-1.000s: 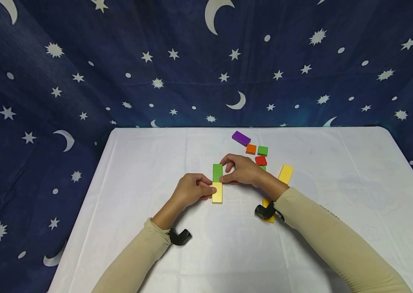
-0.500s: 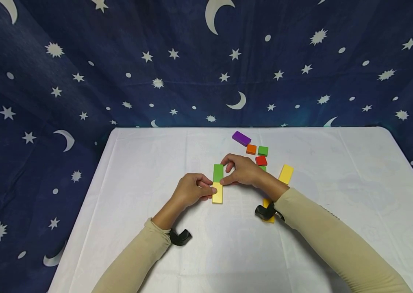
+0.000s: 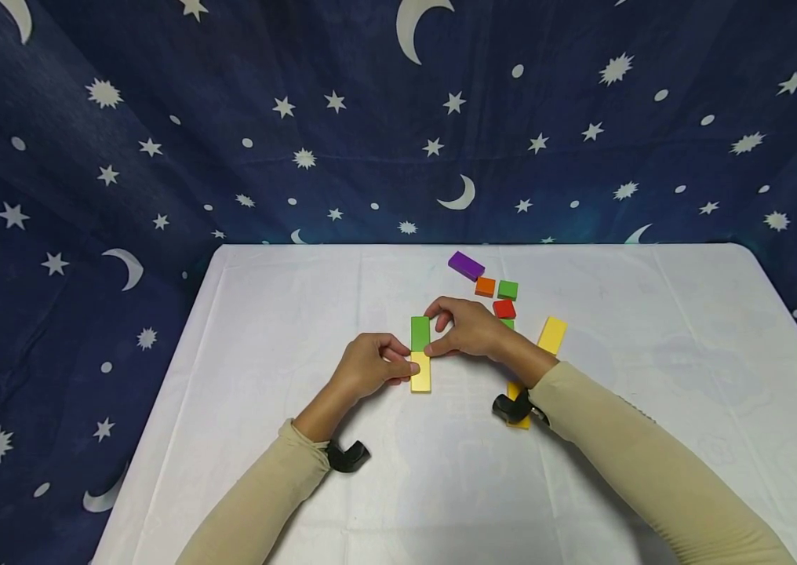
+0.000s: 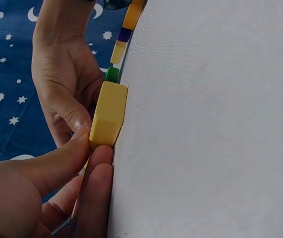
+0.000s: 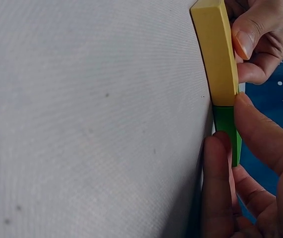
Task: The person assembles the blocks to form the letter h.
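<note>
In the head view, a pale yellow block (image 3: 420,378) and a green block (image 3: 420,334) lie end to end on the white tabletop, green one farther away. My left hand (image 3: 365,366) holds the yellow block from its left, thumb over its top edge and fingers low along its side. From the right, my right hand (image 3: 467,328) grips the green block, index finger at the far corner and thumb near the seam. The right wrist view shows the yellow block (image 5: 215,54) meeting the green block (image 5: 227,130) end on, with right fingers (image 5: 215,173) against the green one's side.
Beyond my right hand lie a purple block (image 3: 466,265), an orange block (image 3: 485,287), a small green block (image 3: 507,290) and a red block (image 3: 504,309). A yellow block (image 3: 551,336) lies by my right forearm, and another orange-yellow block (image 3: 518,424) is partly under the wrist camera.
</note>
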The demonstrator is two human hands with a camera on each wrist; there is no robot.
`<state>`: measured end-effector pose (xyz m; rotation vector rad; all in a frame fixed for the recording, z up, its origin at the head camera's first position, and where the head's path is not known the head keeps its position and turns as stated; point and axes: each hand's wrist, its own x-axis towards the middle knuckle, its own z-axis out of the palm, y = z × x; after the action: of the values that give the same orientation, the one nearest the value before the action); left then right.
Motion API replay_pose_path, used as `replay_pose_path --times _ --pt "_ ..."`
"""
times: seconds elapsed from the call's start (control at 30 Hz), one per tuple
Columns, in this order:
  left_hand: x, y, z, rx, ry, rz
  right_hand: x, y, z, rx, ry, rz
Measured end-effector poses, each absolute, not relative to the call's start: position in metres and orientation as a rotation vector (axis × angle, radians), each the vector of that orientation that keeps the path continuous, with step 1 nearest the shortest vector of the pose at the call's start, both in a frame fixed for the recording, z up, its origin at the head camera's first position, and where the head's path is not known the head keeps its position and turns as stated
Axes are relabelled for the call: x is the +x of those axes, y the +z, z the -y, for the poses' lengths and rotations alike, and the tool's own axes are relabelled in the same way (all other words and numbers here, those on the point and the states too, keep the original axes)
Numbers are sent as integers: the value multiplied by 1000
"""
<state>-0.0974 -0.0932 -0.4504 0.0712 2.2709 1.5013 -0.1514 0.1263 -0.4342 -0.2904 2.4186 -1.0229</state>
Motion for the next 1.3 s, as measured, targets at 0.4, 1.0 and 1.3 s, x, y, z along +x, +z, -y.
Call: replay_pose_path --times 0.4,1.0,1.3 --pt "-98 -449 94 83 1487 -2272 -153 -433 -127 -287 -1027 -2389" --pt "-94 -419 101 399 914 -2849 -152 -408 -168 -184 -1451 -2274" --pt "-94 -424 102 602 517 -2785 -157 -397 -205 -511 -927 -2741"
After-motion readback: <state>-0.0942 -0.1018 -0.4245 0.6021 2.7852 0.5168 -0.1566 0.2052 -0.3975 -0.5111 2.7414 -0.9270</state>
